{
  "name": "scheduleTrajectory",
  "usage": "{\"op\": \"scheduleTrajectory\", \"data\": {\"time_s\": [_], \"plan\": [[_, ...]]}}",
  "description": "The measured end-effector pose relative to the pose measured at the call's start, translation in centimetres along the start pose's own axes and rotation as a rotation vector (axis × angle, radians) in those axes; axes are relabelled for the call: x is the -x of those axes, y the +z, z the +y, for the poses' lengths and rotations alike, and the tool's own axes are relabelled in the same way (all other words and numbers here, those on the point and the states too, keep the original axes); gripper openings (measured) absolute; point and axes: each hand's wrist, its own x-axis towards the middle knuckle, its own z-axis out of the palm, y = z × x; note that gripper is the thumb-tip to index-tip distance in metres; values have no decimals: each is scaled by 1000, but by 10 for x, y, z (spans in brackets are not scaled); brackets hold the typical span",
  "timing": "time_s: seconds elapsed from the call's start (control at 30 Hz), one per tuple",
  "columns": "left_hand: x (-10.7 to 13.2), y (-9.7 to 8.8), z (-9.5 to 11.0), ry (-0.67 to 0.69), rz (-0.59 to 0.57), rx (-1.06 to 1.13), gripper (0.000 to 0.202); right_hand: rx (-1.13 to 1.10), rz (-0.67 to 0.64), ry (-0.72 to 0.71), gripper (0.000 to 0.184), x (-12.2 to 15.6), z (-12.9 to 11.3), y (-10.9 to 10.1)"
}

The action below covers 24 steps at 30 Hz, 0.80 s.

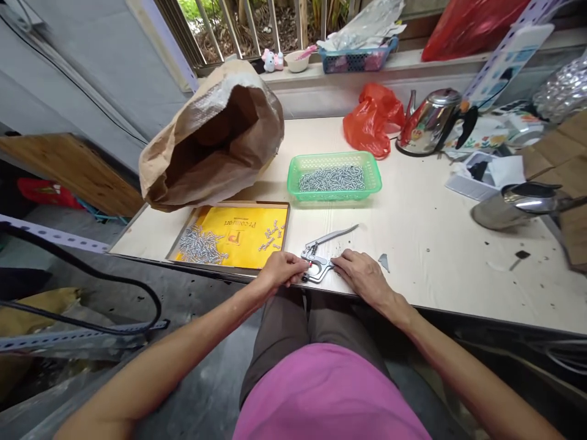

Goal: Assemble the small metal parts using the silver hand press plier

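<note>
A grey metal plier-like hand tool [320,259] with a coil spring and one raised handle lies near the table's front edge. My left hand [285,269] is closed in a pinch at the tool's jaw, beside a small red spot. What sits between those fingertips is too small to make out. On the tool's other side, my right hand [364,275] has its fingertips closed on the end of the lower arm. Left of my hands is a shallow tray [243,267] lined with yellow; small metal pieces [200,246] are heaped at its left, with several more [273,235] scattered at its right.
A green basket [334,195] of small metal parts stands behind the tool. An open brown paper sack [261,153] leans over the tray. Toward the back right are a red plastic bag [373,122] and a kettle [426,125]; a metal jug [511,208] lies nearer.
</note>
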Motion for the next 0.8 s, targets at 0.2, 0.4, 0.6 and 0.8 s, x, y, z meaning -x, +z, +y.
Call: {"op": "scheduleTrajectory", "data": {"time_s": [0.2,0.4,0.6,0.8], "plan": [[-9,12,-4,-48,-8,-54,22,36,-41,-33,24,-4,9,-6],[-14,17,-1,-116,-59,-95,24,20,-75,-50,24,-3,22,-5],[-22,13,6,-213,-169,-191,30,6,-132,-34,23,-3,19,-7],[-21,14,13,-266,-210,-228,30,-183,-270,-56,36,-14,32,-34]]}}
